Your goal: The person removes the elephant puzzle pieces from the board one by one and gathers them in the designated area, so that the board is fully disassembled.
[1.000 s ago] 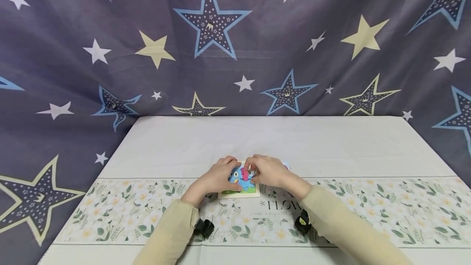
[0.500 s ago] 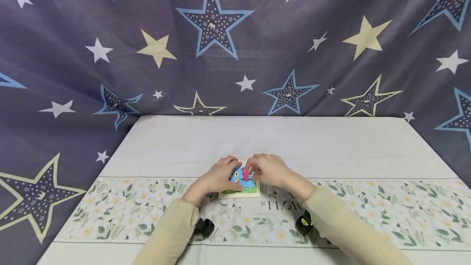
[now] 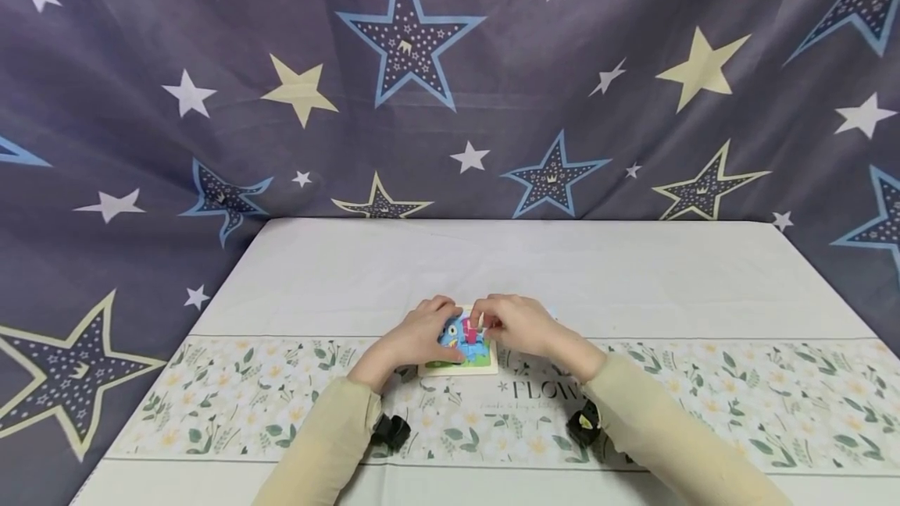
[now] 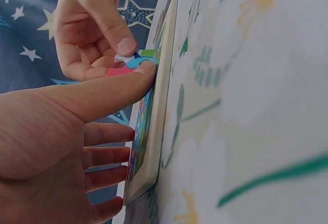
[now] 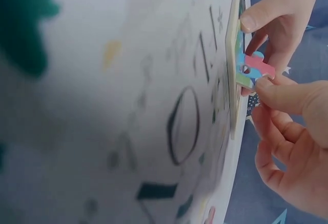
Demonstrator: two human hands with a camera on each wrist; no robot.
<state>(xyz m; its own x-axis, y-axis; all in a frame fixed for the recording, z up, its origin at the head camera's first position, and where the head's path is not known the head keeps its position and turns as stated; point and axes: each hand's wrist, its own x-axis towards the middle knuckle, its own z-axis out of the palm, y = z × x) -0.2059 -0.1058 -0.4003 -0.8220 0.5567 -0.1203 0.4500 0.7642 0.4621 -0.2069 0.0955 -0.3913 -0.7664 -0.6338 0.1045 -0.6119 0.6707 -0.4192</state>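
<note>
A framed jigsaw puzzle (image 3: 460, 371) with a blue cartoon animal on green lies flat on the table in the head view. My left hand (image 3: 416, 334) rests over its left side, fingers fairly straight and spread; the thumb (image 4: 120, 90) touches the board near the raised piece. My right hand (image 3: 519, 324) pinches a pink-and-blue puzzle piece (image 5: 260, 66) between thumb and fingers. That piece stands tilted up from the board, its lower end at the board's surface. Part of the picture is hidden under both hands.
The table (image 3: 337, 272) has a white cover with a flowered band and lettering. A small pale-blue bit (image 3: 552, 314) shows behind my right hand, mostly hidden. Beyond the table's back edge hangs a star-patterned curtain (image 3: 450, 123).
My right hand has shifted very slightly and the pink piece's angle has changed a little. My left hand stays in place on the puzzle.
</note>
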